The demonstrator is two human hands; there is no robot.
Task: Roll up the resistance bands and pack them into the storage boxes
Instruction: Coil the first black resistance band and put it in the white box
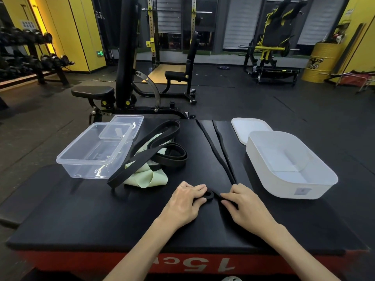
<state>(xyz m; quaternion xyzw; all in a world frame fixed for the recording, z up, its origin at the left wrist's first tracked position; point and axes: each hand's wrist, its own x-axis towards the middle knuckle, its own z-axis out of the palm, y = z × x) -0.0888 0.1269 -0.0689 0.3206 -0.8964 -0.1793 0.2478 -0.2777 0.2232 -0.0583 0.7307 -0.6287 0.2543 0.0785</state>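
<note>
1. Gym floor with benches and racks lies behind a black-topped platform [85, 220] that has a red front face; I see all of this from the head camera.
2. My black resistance band [231, 176] lies flat on the platform. Its long axis runs from my hands near the middle away to the far edge, and its two strands spread slightly as they go.
3. The band's near end is wound into a small coil [211, 198], which sits between my hands and lies flat.
4. My left hand [187, 201] grips the coil, fingers curled over its top and thumb against its near side.
5. My right hand [242, 202] pinches the band just beside the coil, fingertips closed on the strap.
6. A loose pile of black bands [172, 157] and a pale green band [151, 177] lies left of the stretched band.
7. The clear box [69, 159] stands near the left edge, with its clear lid [126, 119] behind it.
8. The white box [294, 189] stands near the right edge, with the white lid [246, 126] behind it.
</note>
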